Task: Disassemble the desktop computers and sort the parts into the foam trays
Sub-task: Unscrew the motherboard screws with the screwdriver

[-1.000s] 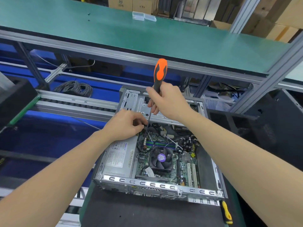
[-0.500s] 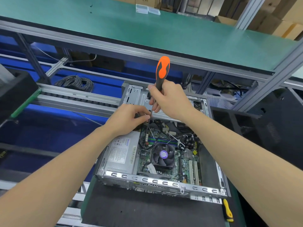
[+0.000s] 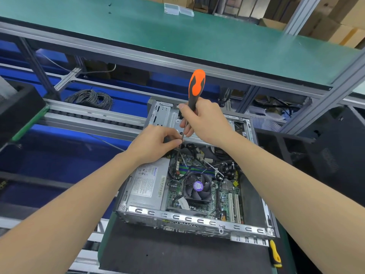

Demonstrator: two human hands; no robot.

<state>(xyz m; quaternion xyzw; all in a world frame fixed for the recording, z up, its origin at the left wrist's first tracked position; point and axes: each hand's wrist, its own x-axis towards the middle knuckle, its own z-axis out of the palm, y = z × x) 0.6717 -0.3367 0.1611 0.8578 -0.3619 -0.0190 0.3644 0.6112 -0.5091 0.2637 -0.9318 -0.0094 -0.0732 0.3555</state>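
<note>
1. Right grip (image 3: pixel 205 123): fingers curled round the lower handle of the orange-and-black screwdriver (image 3: pixel 195 86), which stands near upright.
2. Left grip (image 3: pixel 156 143): thumb and forefinger pinched on the screwdriver's shaft, just below the right grip.
3. Desktop computer (image 3: pixel 197 220): open-topped, lying on a black mat (image 3: pixel 177 254). The shaft enters at its far left, between the drive cage (image 3: pixel 167 115) and the power supply (image 3: pixel 148 184); the tip is hidden.
4. Cooler fan (image 3: pixel 197 187): mid-board.
5. Yellow-handled tool (image 3: pixel 275 254): beside the case's near right corner.
</note>
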